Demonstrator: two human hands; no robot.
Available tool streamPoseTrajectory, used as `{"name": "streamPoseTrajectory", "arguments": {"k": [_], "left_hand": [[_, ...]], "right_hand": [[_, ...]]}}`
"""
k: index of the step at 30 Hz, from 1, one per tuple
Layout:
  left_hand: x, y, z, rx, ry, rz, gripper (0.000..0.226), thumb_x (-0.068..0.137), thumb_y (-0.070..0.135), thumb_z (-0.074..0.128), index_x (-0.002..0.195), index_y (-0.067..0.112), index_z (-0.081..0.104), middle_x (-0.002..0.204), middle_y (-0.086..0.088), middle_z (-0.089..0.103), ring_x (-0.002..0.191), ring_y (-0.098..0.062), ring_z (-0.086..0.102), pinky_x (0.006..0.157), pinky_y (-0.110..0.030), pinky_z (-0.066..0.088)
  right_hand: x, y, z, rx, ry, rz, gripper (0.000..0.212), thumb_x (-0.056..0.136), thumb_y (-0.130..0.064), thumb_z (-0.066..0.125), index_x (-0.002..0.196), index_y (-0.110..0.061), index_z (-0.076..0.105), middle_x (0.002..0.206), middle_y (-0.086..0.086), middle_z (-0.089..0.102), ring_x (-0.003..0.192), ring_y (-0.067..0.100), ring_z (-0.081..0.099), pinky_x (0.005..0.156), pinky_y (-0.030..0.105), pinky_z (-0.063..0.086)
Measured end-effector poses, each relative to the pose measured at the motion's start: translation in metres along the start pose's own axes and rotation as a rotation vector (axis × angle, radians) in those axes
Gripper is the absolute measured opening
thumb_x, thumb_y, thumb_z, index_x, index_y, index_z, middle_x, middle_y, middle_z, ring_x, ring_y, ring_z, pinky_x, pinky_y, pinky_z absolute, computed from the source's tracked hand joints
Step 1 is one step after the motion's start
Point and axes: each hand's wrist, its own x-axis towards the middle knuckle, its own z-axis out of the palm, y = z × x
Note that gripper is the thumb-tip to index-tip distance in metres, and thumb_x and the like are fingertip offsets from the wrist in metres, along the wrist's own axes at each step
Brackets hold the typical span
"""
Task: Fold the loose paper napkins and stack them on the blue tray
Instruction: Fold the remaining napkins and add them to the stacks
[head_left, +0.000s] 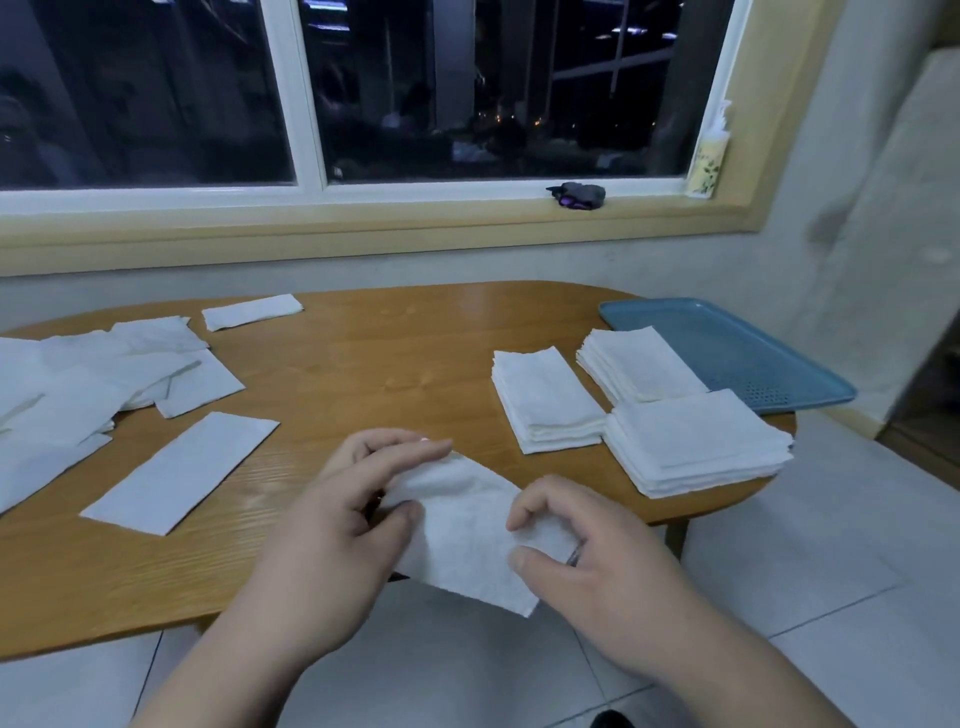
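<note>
At the near tabletop (389, 353) edge, both hands are working one white napkin (462, 525), which is hanging partly past the edge. The left hand (332, 525) is pinching its left side, with fingers (410, 454) stretching along the top edge. The right hand (587, 556) is curling in, thumb and fingertips clamping the right side. They are probably holding both sides taut so the corners are lining up before a crease (my read: mid-fold). The paper is looking soft, embossed and slightly fuzzy, a rough rectangle sitting skewed.

On the left, loose napkins (78, 374) are lying in a thin, flat, overlapping heap (presumably the supply side). A long strip (182, 470) is lying apart from it, nearer the hands.

On the right, three folded stacks (545, 400) are sitting neat, square-edged and many plies thick, probably parked within reach of the tray. The blue tray (727, 343), smooth plastic with rounded corners and a perforated patch, is sitting at the far right, overhanging the tabletop's end. Two stacks are touching or overlapping its rim (cannot tell which), and the third is sitting on bare wood-grain beside them. None is sitting squarely inside the tray, so the stacking is looking unfinished.
</note>
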Motion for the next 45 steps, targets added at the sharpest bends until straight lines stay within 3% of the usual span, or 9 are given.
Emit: {"name": "streamPoseTrajectory", "arguments": {"k": [5,12,19,27,30,32,38,42,45], "left_hand": [[0.024,0.028,0.025,-0.078,-0.040,0.024,0.060,0.089,0.003,0.065,0.114,0.057,0.061,0.126,0.029,0.057,0.097,-0.007,0.061,0.086,-0.021,0.049],[0.061,0.038,0.054,-0.594,-0.036,-0.221,0.062,0.088,0.015,0.071,0.135,0.050,0.050,0.111,-0.003,0.070,0.076,-0.015,0.065,0.087,-0.049,0.053],[0.110,0.033,0.070,-0.814,-0.088,-0.291,0.054,0.088,-0.004,0.064,0.132,0.026,0.058,0.116,-0.015,0.070,0.096,-0.026,0.071,0.078,-0.034,0.057],[0.167,0.027,0.080,-0.609,0.143,-0.030,0.049,0.078,-0.015,0.069,0.103,0.026,0.076,0.108,-0.004,0.073,0.095,-0.014,0.067,0.076,-0.027,0.054],[0.181,0.020,0.087,-0.511,0.188,-0.065,0.046,0.080,-0.008,0.072,0.107,0.029,0.073,0.114,0.003,0.071,0.094,-0.011,0.069,0.075,-0.027,0.055],[0.186,0.013,0.092,-0.522,0.173,-0.123,0.041,0.081,0.004,0.075,0.108,0.034,0.071,0.116,0.009,0.070,0.097,-0.015,0.070,0.079,-0.034,0.056],[0.186,0.004,0.091,-0.668,-0.045,-0.294,0.029,0.092,0.005,0.064,0.118,0.017,0.066,0.081,0.004,0.071,0.074,-0.014,0.067,0.073,-0.037,0.053],[0.190,-0.002,0.089,-0.367,-0.069,-0.272,0.032,0.086,0.003,0.069,0.110,0.023,0.071,0.097,-0.002,0.076,0.090,-0.026,0.071,0.083,-0.040,0.058],[0.190,-0.009,0.094,-0.130,-0.100,-0.256,0.031,0.084,0.011,0.073,0.108,0.030,0.072,0.090,0.008,0.075,0.082,-0.015,0.072,0.082,-0.032,0.058]], "right_hand": [[-0.012,0.009,-0.027,0.169,-0.101,0.010,0.041,0.090,-0.019,0.063,0.108,-0.056,0.063,0.117,-0.031,0.060,0.111,-0.004,0.057,0.091,0.019,0.047],[0.017,0.027,-0.041,0.390,0.178,0.070,0.047,0.092,-0.013,0.064,0.110,-0.057,0.064,0.118,-0.029,0.064,0.117,0.000,0.058,0.105,0.038,0.048],[0.071,0.037,-0.065,0.338,0.221,0.009,0.040,0.095,-0.011,0.062,0.113,-0.046,0.065,0.121,-0.025,0.063,0.116,-0.004,0.056,0.104,0.030,0.049],[0.129,0.047,-0.095,0.214,0.102,-0.098,0.060,0.083,-0.006,0.062,0.128,-0.045,0.058,0.131,-0.030,0.055,0.124,-0.006,0.049,0.102,0.023,0.044],[0.148,0.059,-0.097,0.170,0.083,-0.018,0.044,0.087,-0.022,0.064,0.123,-0.048,0.062,0.121,-0.008,0.065,0.099,0.005,0.061,0.090,0.028,0.051],[0.158,0.065,-0.096,0.138,0.116,0.022,0.043,0.090,-0.015,0.061,0.115,-0.049,0.065,0.114,0.008,0.066,0.081,0.016,0.061,0.076,0.030,0.053],[0.171,0.072,-0.096,0.280,0.164,0.039,0.046,0.082,-0.015,0.066,0.103,-0.055,0.068,0.118,0.020,0.065,0.100,0.042,0.062,0.089,0.056,0.054],[0.175,0.078,-0.098,0.167,0.054,0.114,0.047,0.084,-0.011,0.065,0.116,-0.046,0.065,0.122,0.005,0.066,0.107,0.026,0.064,0.093,0.042,0.052],[0.176,0.078,-0.097,0.006,-0.047,0.215,0.052,0.084,-0.009,0.062,0.124,-0.042,0.062,0.112,-0.014,0.061,0.080,0.013,0.068,0.068,0.029,0.055]]}}
